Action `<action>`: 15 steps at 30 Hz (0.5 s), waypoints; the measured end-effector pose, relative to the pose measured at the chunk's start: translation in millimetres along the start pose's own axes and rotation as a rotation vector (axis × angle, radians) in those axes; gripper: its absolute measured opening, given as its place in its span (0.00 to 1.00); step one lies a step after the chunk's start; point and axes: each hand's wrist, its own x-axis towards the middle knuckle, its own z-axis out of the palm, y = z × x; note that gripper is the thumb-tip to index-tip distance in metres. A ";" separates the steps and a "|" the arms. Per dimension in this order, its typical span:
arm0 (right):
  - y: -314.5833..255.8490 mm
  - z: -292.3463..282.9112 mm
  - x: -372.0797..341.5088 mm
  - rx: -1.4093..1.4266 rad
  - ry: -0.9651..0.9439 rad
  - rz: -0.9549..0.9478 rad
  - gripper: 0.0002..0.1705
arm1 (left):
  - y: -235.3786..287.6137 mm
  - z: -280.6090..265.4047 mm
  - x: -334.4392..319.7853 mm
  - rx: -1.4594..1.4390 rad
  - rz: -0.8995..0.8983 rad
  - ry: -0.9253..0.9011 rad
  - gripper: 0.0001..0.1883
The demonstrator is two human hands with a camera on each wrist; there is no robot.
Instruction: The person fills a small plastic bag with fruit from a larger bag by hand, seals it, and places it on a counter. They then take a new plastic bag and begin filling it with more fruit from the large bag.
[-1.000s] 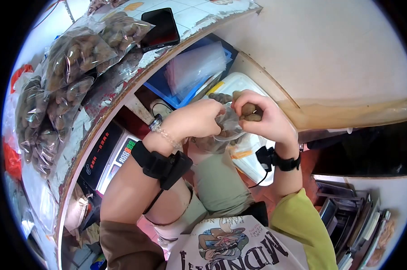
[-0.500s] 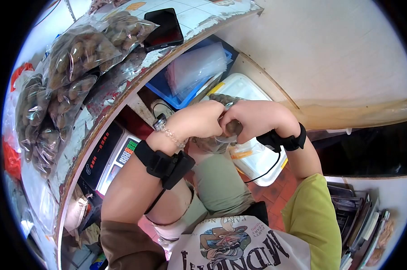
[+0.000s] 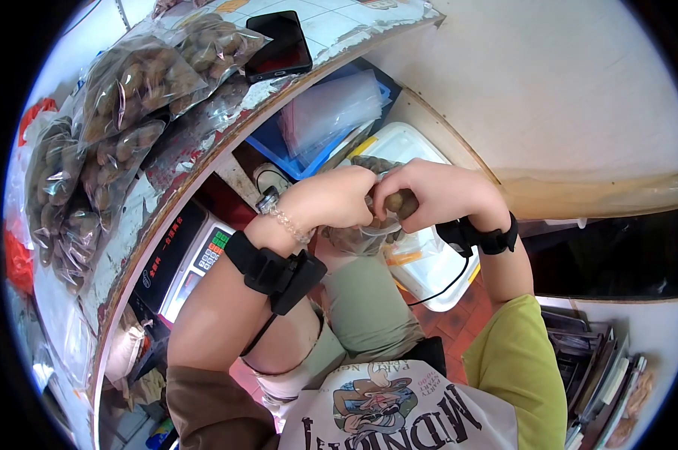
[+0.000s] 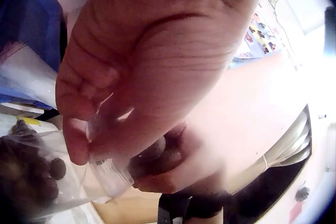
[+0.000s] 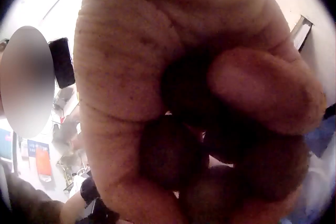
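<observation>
Left hand (image 3: 343,196): fingers curled, clear plastic pinched between them at the mouth of the clear bag (image 3: 360,244). Right hand (image 3: 445,195): fingers curled round several round brown pieces (image 5: 170,153), which are cupped against the palm. The exact count cannot be told.

Just below the fingers: the clear bag, part-filled with more pieces of the same kind, hung above the trouser leg (image 3: 369,300). Whether its base is borne by anything cannot be told.

Handling, as judged: the plastic is best kept pinched at the rim and drawn apart, so that the mouth is held wide. The right fingers are best brought low over it and loosened gradually, since round pieces are easily rolled off over a slack edge. The weight below should be allowed for, as thin film may be stretched or slipped from a light pinch.

Beyond the fingertips: white lid (image 3: 421,142), reached under and past the right hand; blue crate (image 3: 305,166), with flat plastic bags (image 3: 331,112) laid in it.

Farther out, past the left hand: the worktop (image 3: 339,31), its chipped edge run diagonally; phone (image 3: 280,46) and filled bags (image 3: 133,82) set upon it; scale (image 3: 204,255) lodged beneath.

Room, as judged: the left forearm is bounded by the worktop edge; more play is afforded on the right hand's side, above the white lid, until the pale panel (image 3: 549,97) is met.
</observation>
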 end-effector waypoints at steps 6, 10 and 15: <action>-1.5 -2.9 -3.8 0.017 0.042 -0.065 0.25 | -3.8 2.5 0.9 -0.045 0.045 0.039 0.13; -11.3 -5.6 -3.1 0.013 -0.005 0.048 0.26 | -3.3 1.9 1.7 -0.013 0.029 0.023 0.13; 2.0 -2.7 2.0 -0.027 0.019 0.002 0.26 | -4.2 2.3 2.2 0.004 0.024 0.006 0.12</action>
